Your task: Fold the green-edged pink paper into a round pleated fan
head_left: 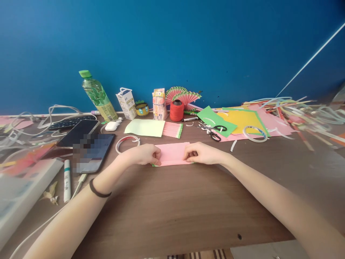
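both hands, left hand and right hand, pinch the flat pink folded paper sheet just before the red thread spool.

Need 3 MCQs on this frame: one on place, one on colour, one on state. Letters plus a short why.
1. Where do the scissors lie?
A. on the green paper behind the hands
B. on the phone
C. beside the bottle

2. What colour is the spool of thread?
A. blue
B. red
C. white

3. How do the hands meet the pink paper?
A. left hand only
B. neither touches it
C. left hand and right hand each pinch one end

Answers:
1 A: the black handles rest on the green sheet right of the spool.
2 B: the thread wound on it is red, with a black top.
3 C: fingers of both hands close on opposite ends of the sheet, flat on the table.
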`<state>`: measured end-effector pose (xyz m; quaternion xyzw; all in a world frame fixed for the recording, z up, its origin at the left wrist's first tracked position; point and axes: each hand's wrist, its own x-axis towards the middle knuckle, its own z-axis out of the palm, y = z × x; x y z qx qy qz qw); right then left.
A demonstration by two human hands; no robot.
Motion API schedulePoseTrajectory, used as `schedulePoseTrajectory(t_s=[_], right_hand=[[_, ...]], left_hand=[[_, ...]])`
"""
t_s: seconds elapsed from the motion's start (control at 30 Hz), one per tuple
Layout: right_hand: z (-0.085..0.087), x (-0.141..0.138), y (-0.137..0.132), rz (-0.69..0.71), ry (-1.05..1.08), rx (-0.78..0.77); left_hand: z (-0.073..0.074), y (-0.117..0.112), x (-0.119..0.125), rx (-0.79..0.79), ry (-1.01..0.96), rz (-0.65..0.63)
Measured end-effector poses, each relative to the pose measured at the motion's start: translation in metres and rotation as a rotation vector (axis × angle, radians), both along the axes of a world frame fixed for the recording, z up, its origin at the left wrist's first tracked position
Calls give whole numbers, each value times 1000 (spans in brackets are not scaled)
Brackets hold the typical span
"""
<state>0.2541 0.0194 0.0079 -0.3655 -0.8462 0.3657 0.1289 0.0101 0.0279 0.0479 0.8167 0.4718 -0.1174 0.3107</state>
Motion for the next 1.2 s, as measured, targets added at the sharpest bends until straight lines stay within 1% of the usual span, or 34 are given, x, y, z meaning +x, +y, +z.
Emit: schedulePoseTrajectory(t_s=[0.17, 0.3, 0.37, 0.5, 0.57, 0.73, 0.97, 1.1, 1.2], right_hand=[[2, -1, -1, 24, -21, 23], [4, -1, -2, 44, -23, 22], [4, -2, -3, 71, -20, 29], [5, -2, -4, 147, -50, 39], [5, -3, -3, 175, -96, 47], [3, -3, -1, 225, -170, 68], [0, -3, -1, 218, -215, 53], [-1, -2, -1, 191, -164, 59], [-3, 0, 1, 180, -99, 58]], left_hand=[[1, -1, 1, 15, 37, 17], [-2, 0, 0, 6, 57, 16], [-4, -1, -1, 28, 21, -18], [-6, -2, -1, 102, -72, -163], [-6, -2, -1, 72, -85, -195], [-9, 1, -3, 24, -95, -224], [-10, 2, -3, 5, -72, -246], [-8, 1, 0, -2, -48, -235], [-7, 1, 0, 20, -33, -208]])
